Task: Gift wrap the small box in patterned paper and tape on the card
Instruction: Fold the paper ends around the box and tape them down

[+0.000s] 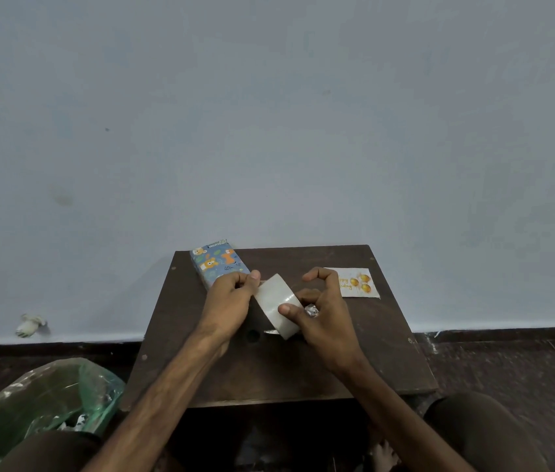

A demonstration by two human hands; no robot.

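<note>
A small box wrapped in blue animal-patterned paper [216, 262] lies at the far left corner of the dark wooden table [269, 369]. A white birthday card with gold balloons [359, 282] lies flat at the far right. Over the table's middle, both hands hold a roll of clear wide tape [277, 301]. My right hand [323, 311] grips the roll, thumb on its outer face. My left hand [231, 298] pinches the tape's free end at the roll's upper left edge. A small shiny object [311, 311] shows by my right fingers; I cannot tell what it is.
A bin lined with a green plastic bag [41, 403] stands on the floor at the lower left. A pale blue wall rises right behind the table. A small white object [29, 325] lies at the wall's base on the left. My knees flank the table.
</note>
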